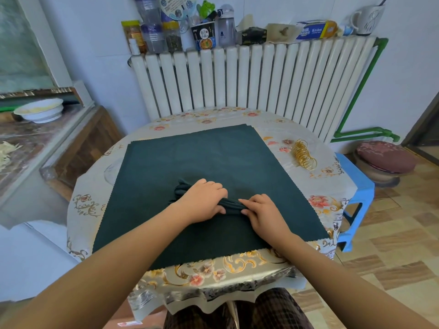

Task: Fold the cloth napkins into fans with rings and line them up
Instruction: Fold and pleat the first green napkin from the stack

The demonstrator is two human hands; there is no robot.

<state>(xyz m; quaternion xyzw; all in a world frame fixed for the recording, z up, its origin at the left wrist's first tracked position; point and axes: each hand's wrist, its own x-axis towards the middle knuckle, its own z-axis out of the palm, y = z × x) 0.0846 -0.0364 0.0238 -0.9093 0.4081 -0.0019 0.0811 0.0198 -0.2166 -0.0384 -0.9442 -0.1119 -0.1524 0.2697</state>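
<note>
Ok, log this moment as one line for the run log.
step: pleating napkin | left hand: grips pleated napkin | right hand: pinches same pleats | flat napkins: spread beneath | gold rings: unused, right side of table

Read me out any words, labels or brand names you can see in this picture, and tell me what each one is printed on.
"Kitchen": on the blue and white box lying on top of the radiator; the smaller print beside and under it is too blurred to read.
Instant noodle cup: printed characters, too small to read.
Round printed card behind the bottles: text too small to read.
Jars and bottles: no legible labels.
</note>
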